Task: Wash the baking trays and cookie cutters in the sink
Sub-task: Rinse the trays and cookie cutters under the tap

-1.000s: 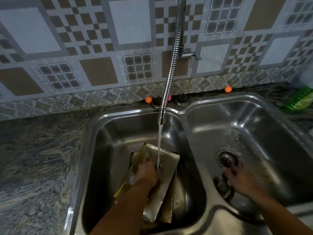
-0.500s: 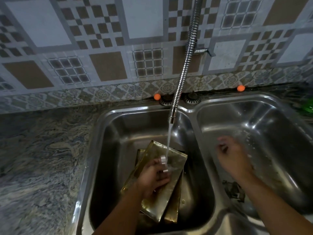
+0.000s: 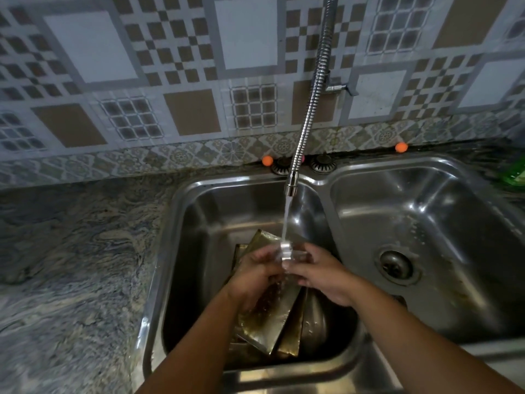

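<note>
Two golden baking trays (image 3: 270, 322) lean stacked in the left basin of the steel double sink (image 3: 181, 251). Above them, my left hand (image 3: 255, 273) and my right hand (image 3: 321, 274) meet under the running water, both closed around a small shiny metal cookie cutter (image 3: 285, 251). The stream from the flexible tap hose (image 3: 308, 109) falls straight onto the cutter. Most of the cutter is hidden by my fingers.
The right basin (image 3: 426, 223) has an open drain (image 3: 396, 264) and wet walls. A marbled stone counter (image 3: 71, 265) lies to the left. A green object (image 3: 515, 173) sits at the far right edge. Tiled wall behind.
My right hand came out of the right basin and crossed to the left one, joining my left hand on the cutter under the stream. My left hand lifted off the tray.
</note>
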